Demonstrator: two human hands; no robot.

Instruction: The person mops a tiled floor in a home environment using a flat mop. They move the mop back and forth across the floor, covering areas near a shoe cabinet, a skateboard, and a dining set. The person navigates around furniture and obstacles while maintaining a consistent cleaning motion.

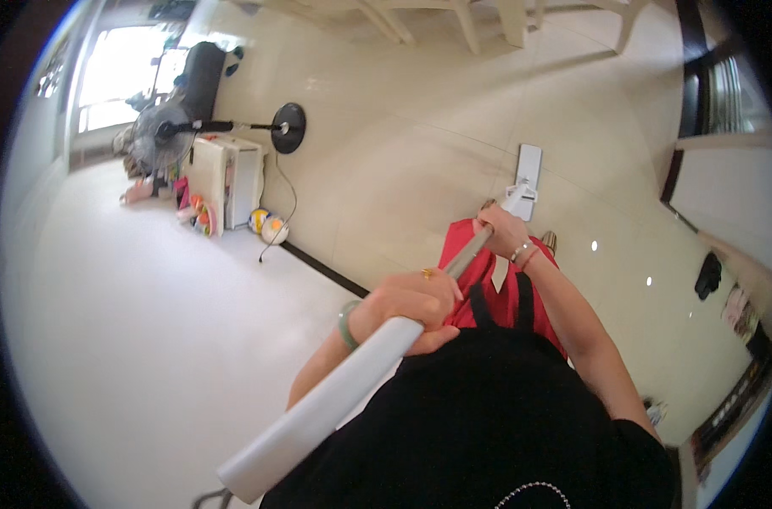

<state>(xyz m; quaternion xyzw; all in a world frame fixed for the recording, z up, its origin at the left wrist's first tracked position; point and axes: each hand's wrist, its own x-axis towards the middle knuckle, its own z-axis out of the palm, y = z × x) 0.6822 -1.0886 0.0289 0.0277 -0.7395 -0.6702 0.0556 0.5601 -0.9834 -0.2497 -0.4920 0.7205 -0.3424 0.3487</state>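
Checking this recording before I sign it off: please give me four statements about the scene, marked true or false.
1. The left hand and right hand both grip the pole. True.
2. The green bangle is worn on the right arm. False: the green bangle is on the left arm.
3. The right hand is nearer the flat white head than the left hand. True.
4. The round fan base is red. False: it is black.

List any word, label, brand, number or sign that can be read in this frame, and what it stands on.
None: no text can be read anywhere in the head view.
Mop handle and mop head: no readable lettering.
Standing fan: too blurred to tell whether it is marked.
White ball on the floor: coloured patches, too small to tell whether they include print.
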